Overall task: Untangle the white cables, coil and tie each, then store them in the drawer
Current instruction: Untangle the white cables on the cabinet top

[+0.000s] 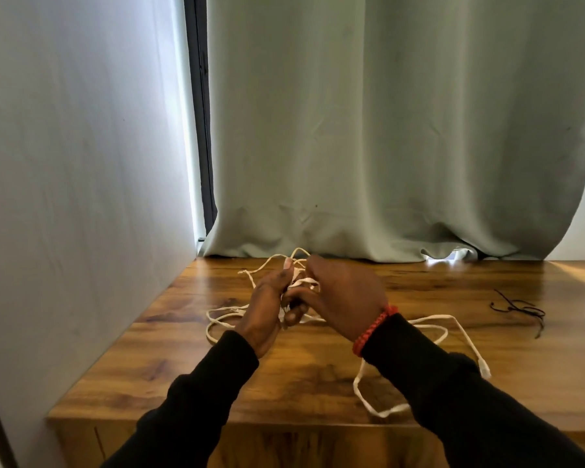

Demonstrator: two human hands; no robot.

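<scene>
just both hands (304,298) gripping tangled white cables (429,329).

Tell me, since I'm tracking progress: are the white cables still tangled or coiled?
Still tangled: the thin white cables sprawl in loose loops over the wooden tabletop, bunched in both hands' grip, left hand, right hand.

One head cam – looks fwd & down over wooden tabletop (318,366), close in.
</scene>
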